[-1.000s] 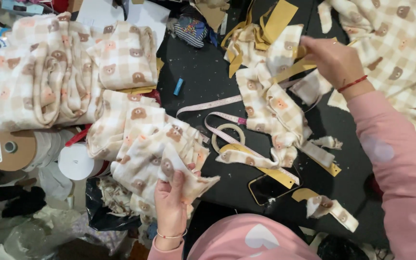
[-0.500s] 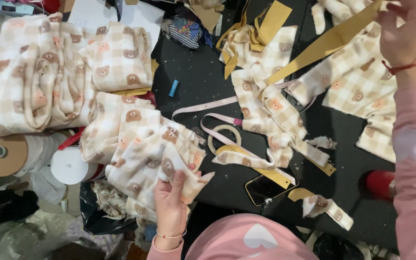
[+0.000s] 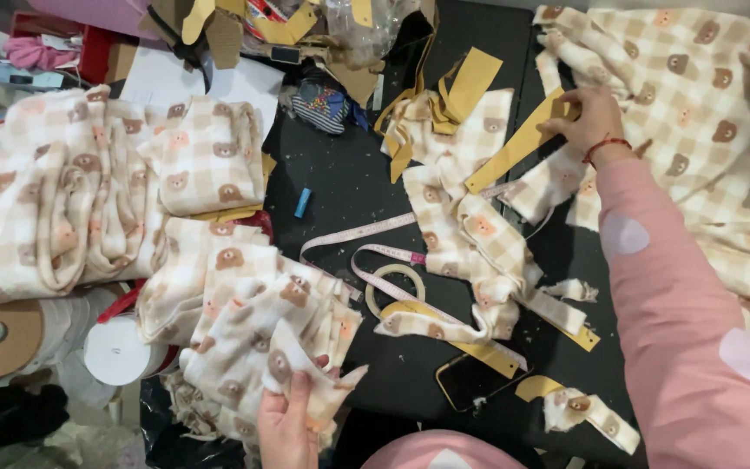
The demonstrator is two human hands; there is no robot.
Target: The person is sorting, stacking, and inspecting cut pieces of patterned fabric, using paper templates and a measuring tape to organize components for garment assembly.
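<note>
The left hand (image 3: 286,421) pinches a bear-print fabric piece (image 3: 305,369) at the black counter's (image 3: 349,182) near edge; the right hand (image 3: 590,119) grips a mustard paper strip (image 3: 518,143) over plaid cloth (image 3: 696,87) at the far right.

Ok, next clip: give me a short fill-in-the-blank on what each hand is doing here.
1. The left hand grips a piece of ____-print checked fabric.
2. The right hand touches a long ____-coloured paper strip.
3. The measuring tape lies on the ____ table.

Missing words: bear; mustard; black
</note>
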